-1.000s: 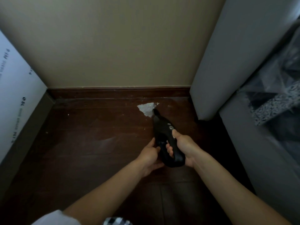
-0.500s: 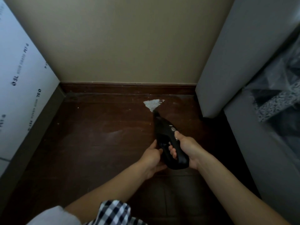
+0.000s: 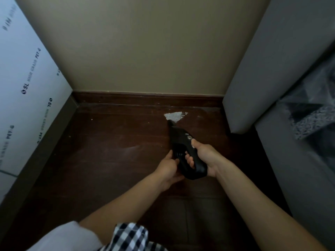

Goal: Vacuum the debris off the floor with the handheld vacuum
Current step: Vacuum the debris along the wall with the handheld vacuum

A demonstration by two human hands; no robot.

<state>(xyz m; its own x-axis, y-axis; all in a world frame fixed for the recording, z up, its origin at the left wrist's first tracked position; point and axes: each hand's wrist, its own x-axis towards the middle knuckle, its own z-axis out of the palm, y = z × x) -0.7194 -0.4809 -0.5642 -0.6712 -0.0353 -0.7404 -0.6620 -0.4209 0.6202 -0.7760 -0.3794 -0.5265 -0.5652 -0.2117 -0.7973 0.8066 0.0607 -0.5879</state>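
Note:
A black handheld vacuum points away from me over the dark wooden floor. Its nozzle tip touches the near edge of a small pale patch of debris close to the skirting board. My right hand grips the vacuum's handle, thumb on top near a silver button. My left hand holds the left side of the vacuum's body, fingers curled against it. A few tiny pale specks lie on the floor further left.
A beige wall with a dark skirting board closes the far side. A white film-covered panel stands on the left. A grey upholstered piece and a plastic-wrapped item crowd the right.
The view has shifted, bringing more of the left panel into sight. The nozzle stays at the debris patch's near edge and both hands keep their hold.

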